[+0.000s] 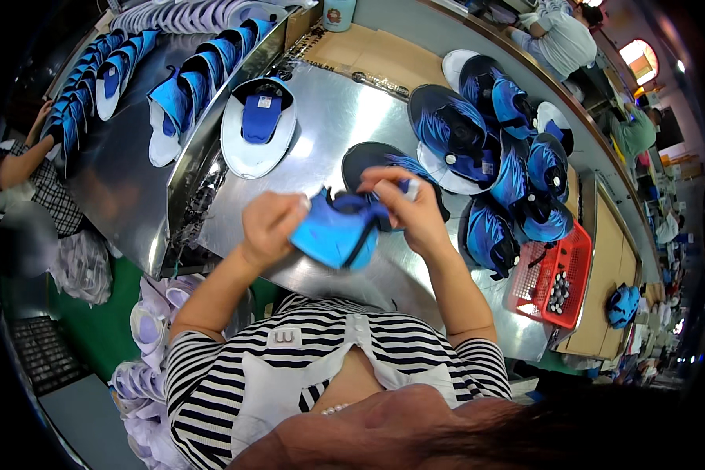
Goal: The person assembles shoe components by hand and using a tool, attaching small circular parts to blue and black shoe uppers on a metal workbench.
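Observation:
Over the steel table (329,102), in front of my chest, I hold a blue cap (330,235) with black trim; it is slightly smeared by motion. My left hand (270,227) is closed on the cap's left edge, thumb on top. Fingers of my right hand (411,211) are bent and pinched at the dark strap-like part on the cap's right side. Whether a small piece is also between them, I cannot tell. Just behind the right hand lies a cap with a black brim (360,160), partly hidden. A white-brimmed cap (247,160) with a blue inside lies further left.
Several blue and black caps (446,125) are heaped at the right. Beside them a red basket (576,270) holds small round dark and white parts. Rows of caps (164,110) line the left table, where another person's arm (27,164) reaches in. White pieces (145,329) hang below left.

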{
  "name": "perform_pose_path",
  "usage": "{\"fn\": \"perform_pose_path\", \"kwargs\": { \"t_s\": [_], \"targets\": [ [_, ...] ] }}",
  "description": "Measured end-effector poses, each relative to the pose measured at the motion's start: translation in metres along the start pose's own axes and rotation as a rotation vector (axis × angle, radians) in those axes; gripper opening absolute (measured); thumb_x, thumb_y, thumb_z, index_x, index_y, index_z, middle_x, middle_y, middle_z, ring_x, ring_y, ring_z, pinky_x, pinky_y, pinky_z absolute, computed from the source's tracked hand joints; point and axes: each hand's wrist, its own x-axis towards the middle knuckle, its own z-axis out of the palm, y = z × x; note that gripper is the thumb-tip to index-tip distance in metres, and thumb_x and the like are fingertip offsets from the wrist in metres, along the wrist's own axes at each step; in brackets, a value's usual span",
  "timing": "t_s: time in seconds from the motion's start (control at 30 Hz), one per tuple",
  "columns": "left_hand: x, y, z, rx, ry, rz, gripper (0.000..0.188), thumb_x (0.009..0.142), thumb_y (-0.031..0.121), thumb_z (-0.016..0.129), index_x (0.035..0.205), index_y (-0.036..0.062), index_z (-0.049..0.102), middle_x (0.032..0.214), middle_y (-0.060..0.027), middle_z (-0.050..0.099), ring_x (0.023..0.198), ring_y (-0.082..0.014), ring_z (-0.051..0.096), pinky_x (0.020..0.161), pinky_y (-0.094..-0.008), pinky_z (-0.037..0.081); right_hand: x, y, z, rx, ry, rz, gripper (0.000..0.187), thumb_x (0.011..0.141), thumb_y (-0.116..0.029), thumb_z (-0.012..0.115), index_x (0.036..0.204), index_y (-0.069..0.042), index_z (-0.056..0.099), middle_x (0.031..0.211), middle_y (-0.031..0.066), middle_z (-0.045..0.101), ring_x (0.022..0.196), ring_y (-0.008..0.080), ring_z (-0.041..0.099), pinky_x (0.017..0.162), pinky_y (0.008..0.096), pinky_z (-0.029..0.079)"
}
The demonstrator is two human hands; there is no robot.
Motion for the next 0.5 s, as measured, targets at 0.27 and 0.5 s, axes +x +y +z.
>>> {"fn": "perform_pose_path", "kwargs": {
  "t_s": [0.27, 0.5],
  "targets": [
    [-0.025, 0.039, -0.014, -0.108, 0.076, -0.219, 0.034, 0.073, 0.0, 0.064, 0.107, 0.0011, 0.057, 0.102, -0.0164, 0.062, 0.079, -0.0289, 0.064, 0.063, -0.0355, 0.049, -0.052, 0.015, 0.002, -0.111, 0.124, -0.319, 0.026, 0.088, -0.009, 0.057, 0.113, -0.001, 0.061, 0.099, 0.0067, 0.063, 0.066, 0.0054, 0.051, 0.055, 0.0172, 0.039],
    [-0.008, 0.046, -0.016, -0.146, 0.036, -0.331, 0.038, 0.071, -0.004, 0.06, 0.109, 0.0001, 0.057, 0.103, -0.0178, 0.062, 0.082, -0.0326, 0.063, 0.071, -0.0368, 0.051, -0.061, 0.012, 0.016, -0.132, -0.007, -0.166, 0.023, 0.08, -0.002, 0.068, 0.102, 0.0, 0.063, 0.088, 0.0003, 0.059, 0.076, 0.0076, 0.053, 0.07, 0.0216, 0.043]
  ]
}}
